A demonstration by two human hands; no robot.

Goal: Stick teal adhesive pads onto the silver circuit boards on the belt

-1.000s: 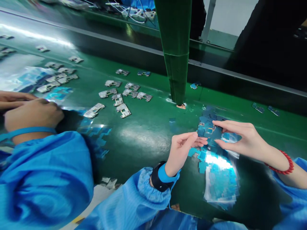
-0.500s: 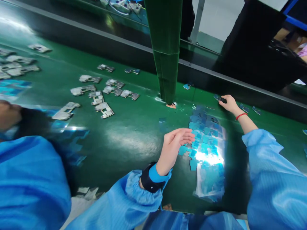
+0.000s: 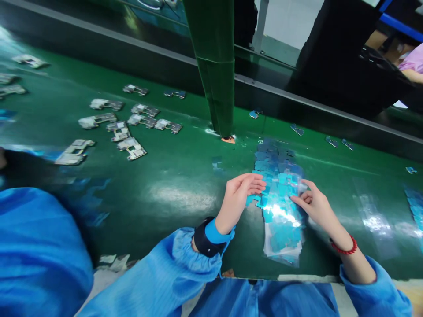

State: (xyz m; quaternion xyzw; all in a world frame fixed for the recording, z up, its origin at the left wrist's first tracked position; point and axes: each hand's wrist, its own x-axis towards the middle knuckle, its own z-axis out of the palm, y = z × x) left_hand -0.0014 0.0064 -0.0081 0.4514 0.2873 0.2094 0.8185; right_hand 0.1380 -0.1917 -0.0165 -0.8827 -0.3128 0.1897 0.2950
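Observation:
In front of me a stack of clear sheets with blue film pieces (image 3: 280, 237) lies on the green table, glare across its middle. My left hand (image 3: 239, 198), a black and blue band on its wrist, is at the stack's left edge. Its fingers are stretched out with nothing visible in them. My right hand (image 3: 317, 204), wearing a red bracelet, is at the stack's right edge. Its thumb and index finger are apart over the film; whether they touch it I cannot tell. Beyond it lies a small circuit board (image 3: 297, 129).
A green-covered post (image 3: 216, 75) rises behind the stack. More small boards (image 3: 331, 141) lie along the back ledge. Several grey-white boards (image 3: 132, 148) are spread at the left. A co-worker's blue sleeve (image 3: 42, 251) fills the lower left. Another film sheet (image 3: 414, 204) lies at the right edge.
My right hand has left the small board at the back, which stays on the table, and come down to the stack's right edge. My left hand has hardly moved. The view has shifted slightly.

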